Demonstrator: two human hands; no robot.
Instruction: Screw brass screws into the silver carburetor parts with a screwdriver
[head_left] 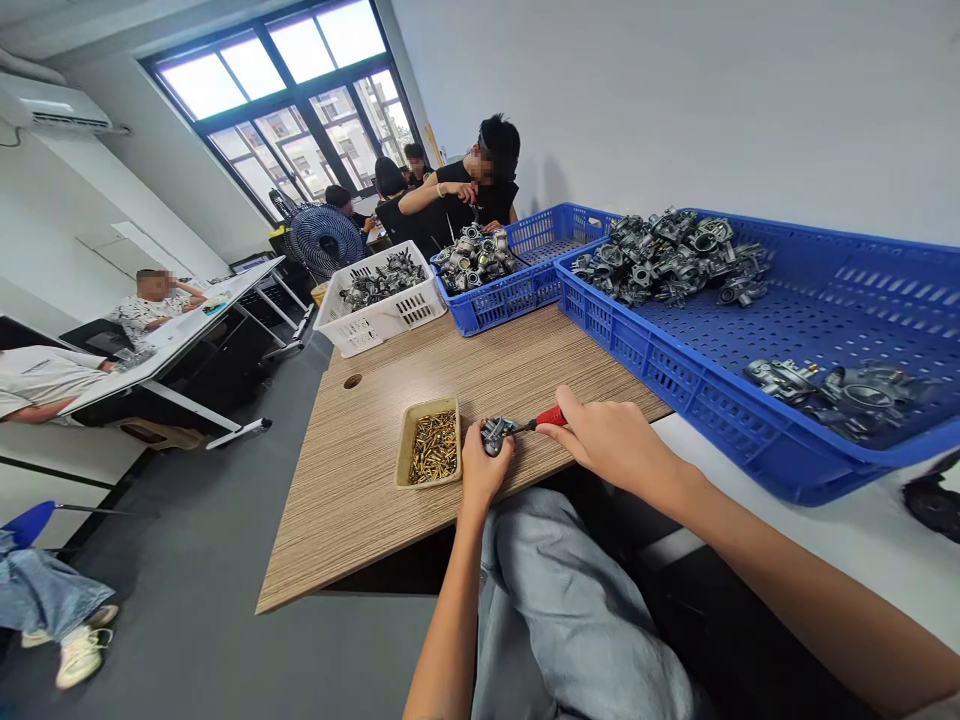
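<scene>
My left hand (pixel 484 468) is closed around a small grey metal carburetor (pixel 495 436) at the near edge of the wooden table (pixel 360 530). In my right hand (pixel 600 432) is a screwdriver (pixel 551 417) with a red handle, held nearly level. Its dark shaft points left and its tip meets the side of the carburetor; the exact contact spot is too small to make out. Just left of my left hand stands a beige tray (pixel 401 470) filled with small brass parts.
A large blue crate (pixel 675 365) at right holds carburetors. Behind the table are a smaller blue crate (pixel 480 315) with more of them and a white basket (pixel 360 335) of dark metal parts. A co-worker (pixel 495 190) sits beyond; a fan (pixel 325 240) stands farther back.
</scene>
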